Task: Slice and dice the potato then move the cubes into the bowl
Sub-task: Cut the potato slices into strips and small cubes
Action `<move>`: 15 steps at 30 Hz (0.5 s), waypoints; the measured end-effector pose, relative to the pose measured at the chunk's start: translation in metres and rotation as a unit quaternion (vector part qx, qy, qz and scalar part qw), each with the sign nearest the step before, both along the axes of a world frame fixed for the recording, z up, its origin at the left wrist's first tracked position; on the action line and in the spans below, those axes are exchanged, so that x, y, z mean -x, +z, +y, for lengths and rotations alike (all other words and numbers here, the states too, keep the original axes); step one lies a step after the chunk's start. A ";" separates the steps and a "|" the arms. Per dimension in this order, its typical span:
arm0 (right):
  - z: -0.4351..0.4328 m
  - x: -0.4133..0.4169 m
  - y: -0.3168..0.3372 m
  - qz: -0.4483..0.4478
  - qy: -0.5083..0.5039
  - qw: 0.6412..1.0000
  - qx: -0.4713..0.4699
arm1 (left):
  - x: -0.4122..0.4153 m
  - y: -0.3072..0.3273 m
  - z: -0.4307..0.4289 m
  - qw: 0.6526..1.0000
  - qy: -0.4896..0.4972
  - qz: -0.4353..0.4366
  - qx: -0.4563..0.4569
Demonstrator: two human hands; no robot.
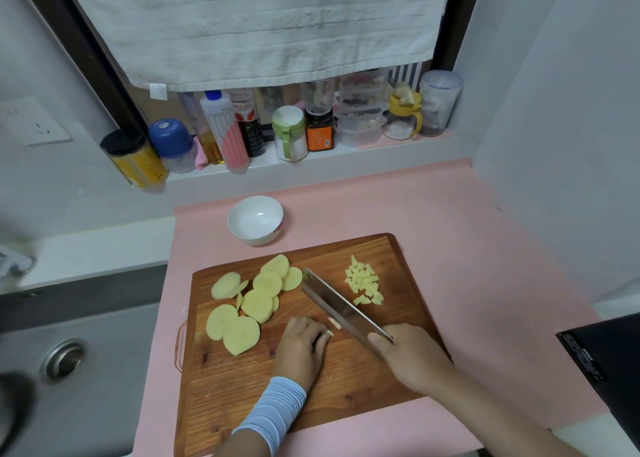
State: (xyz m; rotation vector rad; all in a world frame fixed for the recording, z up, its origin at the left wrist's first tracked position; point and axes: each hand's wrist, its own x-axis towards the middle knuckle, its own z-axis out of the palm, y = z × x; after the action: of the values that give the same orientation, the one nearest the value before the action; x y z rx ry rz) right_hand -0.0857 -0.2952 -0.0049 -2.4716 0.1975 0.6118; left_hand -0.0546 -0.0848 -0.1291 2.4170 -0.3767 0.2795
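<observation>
A wooden cutting board (pixel 346 380) lies on a pink mat. Several round potato slices (pixel 256 304) are spread over its left half. A small heap of potato cubes (pixel 364 284) sits at its far right. My left hand (pixel 303 345), fingers curled, holds down potato strips (pixel 332 326) in the middle of the board. My right hand (pixel 412 356) grips the handle of a cleaver (pixel 337 304), whose blade rests on the strips beside my left fingertips. An empty white bowl (pixel 255 219) stands just beyond the board.
A sink (pixel 65 358) lies to the left of the mat. A ledge at the back carries several jars and bottles (pixel 242 131) under a hanging white towel (pixel 270 23). A black object (pixel 606 363) sits at the right edge. White walls close in on the right.
</observation>
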 end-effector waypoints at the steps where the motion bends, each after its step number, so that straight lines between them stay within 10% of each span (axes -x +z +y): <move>1: -0.004 -0.002 0.003 -0.005 -0.008 1.000 -0.006 | -0.001 -0.001 -0.002 1.000 0.004 0.002 -0.002; 15: -0.020 -0.010 0.014 -0.027 0.020 0.999 0.003 | -0.031 0.029 -0.014 0.987 0.133 0.071 0.046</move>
State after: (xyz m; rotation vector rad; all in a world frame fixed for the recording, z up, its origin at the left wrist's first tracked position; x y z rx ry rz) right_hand -0.0759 -0.3155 0.0088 -2.5006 0.1294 0.5609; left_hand -0.0239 -0.0990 -0.1001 2.3765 0.0238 0.2335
